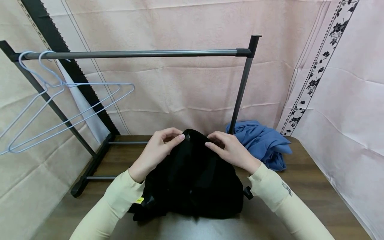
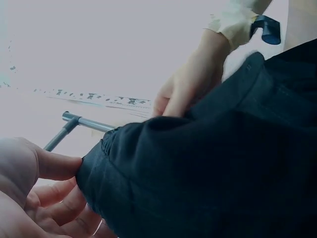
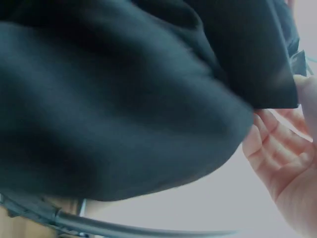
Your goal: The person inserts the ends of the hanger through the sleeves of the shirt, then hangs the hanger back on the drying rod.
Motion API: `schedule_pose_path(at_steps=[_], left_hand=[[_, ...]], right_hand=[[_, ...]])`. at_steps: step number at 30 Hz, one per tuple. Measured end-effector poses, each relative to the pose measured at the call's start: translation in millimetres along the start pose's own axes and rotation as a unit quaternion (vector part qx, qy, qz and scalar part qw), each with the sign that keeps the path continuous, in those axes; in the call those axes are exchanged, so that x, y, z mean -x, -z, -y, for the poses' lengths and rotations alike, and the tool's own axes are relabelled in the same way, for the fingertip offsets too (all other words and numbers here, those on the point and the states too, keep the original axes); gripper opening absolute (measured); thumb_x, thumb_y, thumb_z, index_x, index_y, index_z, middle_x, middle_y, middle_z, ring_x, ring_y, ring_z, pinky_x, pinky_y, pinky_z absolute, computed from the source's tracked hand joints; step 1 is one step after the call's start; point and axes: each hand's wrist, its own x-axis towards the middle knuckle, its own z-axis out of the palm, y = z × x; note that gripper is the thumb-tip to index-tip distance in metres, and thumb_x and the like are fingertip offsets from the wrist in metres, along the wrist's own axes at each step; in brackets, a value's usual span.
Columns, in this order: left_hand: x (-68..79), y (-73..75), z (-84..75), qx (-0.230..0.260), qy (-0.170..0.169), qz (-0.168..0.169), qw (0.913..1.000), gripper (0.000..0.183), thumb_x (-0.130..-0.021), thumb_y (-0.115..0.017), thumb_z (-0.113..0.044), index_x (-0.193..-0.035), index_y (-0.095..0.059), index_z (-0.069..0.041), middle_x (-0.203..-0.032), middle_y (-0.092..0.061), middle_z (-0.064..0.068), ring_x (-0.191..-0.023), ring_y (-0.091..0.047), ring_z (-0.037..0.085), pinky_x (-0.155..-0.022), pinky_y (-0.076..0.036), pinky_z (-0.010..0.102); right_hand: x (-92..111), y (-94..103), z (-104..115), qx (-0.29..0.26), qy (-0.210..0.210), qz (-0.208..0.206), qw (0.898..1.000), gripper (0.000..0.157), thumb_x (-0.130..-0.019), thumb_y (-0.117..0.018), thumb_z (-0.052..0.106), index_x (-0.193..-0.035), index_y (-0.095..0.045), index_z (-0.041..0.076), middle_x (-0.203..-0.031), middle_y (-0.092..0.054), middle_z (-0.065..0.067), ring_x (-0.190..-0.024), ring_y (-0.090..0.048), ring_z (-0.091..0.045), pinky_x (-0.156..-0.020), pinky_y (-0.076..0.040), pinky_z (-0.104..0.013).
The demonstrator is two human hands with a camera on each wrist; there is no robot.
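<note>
A black cloth garment point(image 1: 195, 180) is bunched over the front of the table, its top raised between my two hands. My left hand point(image 1: 157, 151) pinches its upper left edge between thumb and fingers. In the left wrist view the thumb lies on the near side of a gathered seam in the cloth point(image 2: 148, 168). At the upper right edge, my right hand point(image 1: 232, 150) grips the fabric. The right wrist view shows the cloth's corner between that hand's thumb and fingers point(image 3: 270, 144). Folds hide what kind of garment it is.
A dark metal clothes rack point(image 1: 150, 54) stands behind on the wooden table point(image 1: 312, 200). Light blue hangers point(image 1: 72, 121) hang at its left end. A crumpled blue cloth point(image 1: 261, 143) lies by the right post. Pale curtains point(image 1: 180, 90) surround the table.
</note>
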Motion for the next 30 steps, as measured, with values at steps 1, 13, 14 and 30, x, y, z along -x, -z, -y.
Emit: schedule_pose_path(at_steps=[1,13,14,30], left_hand=[[-0.1,0.8,-0.2,0.009,0.003,-0.002,1.0,0.019,-0.101,-0.065,-0.024,-0.105,-0.073,-0.007,-0.086,-0.066,0.003,-0.059,-0.048,0.014,-0.051,-0.042,0.026],[-1.0,3.9,1.7,0.036,0.011,-0.011,0.9992,0.021,-0.102,-0.063,-0.022,-0.109,-0.071,-0.004,-0.086,-0.063,0.004,-0.053,-0.04,0.012,-0.047,-0.036,0.024],[-1.6,3.9,1.9,0.033,0.011,-0.013,0.9993,0.021,-0.102,-0.062,-0.022,-0.109,-0.07,-0.004,-0.087,-0.064,0.004,-0.055,-0.043,0.012,-0.049,-0.038,0.024],[-12.4,9.0,12.0,0.061,0.058,-0.039,0.9957,0.025,-0.105,-0.056,-0.02,-0.115,-0.064,0.001,-0.098,-0.061,0.004,-0.089,-0.054,0.018,-0.078,-0.044,0.026]], right_hand=[[2,-0.4,-2,-0.002,-0.01,-0.003,1.0,0.018,-0.102,-0.063,0.03,-0.115,-0.068,0.018,-0.098,-0.066,0.008,-0.078,-0.06,-0.007,-0.069,-0.052,-0.029],[13,-8.1,-3,-0.086,-0.11,0.0,0.99,0.024,-0.102,-0.061,0.036,-0.112,-0.074,0.018,-0.083,-0.068,0.003,-0.073,-0.066,-0.016,-0.068,-0.054,-0.032],[13,-9.2,-1,-0.086,-0.108,-0.001,0.99,0.024,-0.102,-0.061,0.034,-0.113,-0.074,0.018,-0.084,-0.068,0.004,-0.073,-0.066,-0.016,-0.067,-0.053,-0.032],[18,-14.3,15,-0.237,-0.073,0.045,0.968,0.02,-0.109,-0.048,0.023,-0.109,-0.063,0.01,-0.06,-0.031,0.002,-0.048,-0.03,-0.015,-0.049,-0.03,-0.031]])
